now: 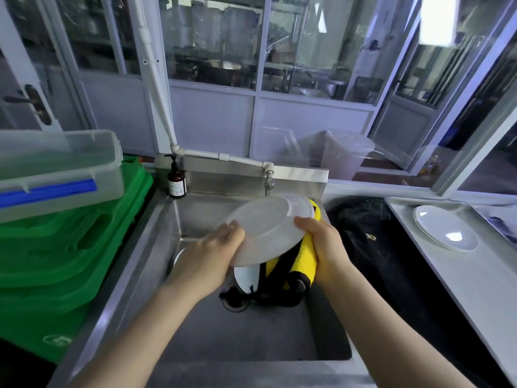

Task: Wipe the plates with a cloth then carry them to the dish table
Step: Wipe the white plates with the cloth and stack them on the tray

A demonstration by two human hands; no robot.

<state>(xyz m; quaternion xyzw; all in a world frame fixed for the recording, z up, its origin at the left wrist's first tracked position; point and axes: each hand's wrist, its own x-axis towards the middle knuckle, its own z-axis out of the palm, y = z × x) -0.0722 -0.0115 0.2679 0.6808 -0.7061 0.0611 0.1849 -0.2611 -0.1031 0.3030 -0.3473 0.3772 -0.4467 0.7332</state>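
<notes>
The left hand grips the near-left rim of a white plate, fingers curled under the edge and thumb over the top. The right hand clamps the plate's right rim too, thumb lying on the face, with a yellow cloth bunched between palm and underside; its black-edged tail dangles below the wrist. The plate sits tilted between both hands, over the steel sink.

Directly beneath the hands, a second white plate peeks out in the basin, mostly hidden. Out to the right of the right hand, past a dark bin bag, a third plate lies flat on a pale tray-like table, well apart from the sink. So that's three plates on view, one cloth.

Just beyond the hands, one tap hangs from white pipework above the plate's far edge. Beyond the left hand, at the sink's back corner, stands one brown pump bottle with a white label; the print is too small to read. Left of the left hand is a stack of green crates, a white logo on the lowest one cut off and unreadable, and on top a clear plastic box with a blue clip.
</notes>
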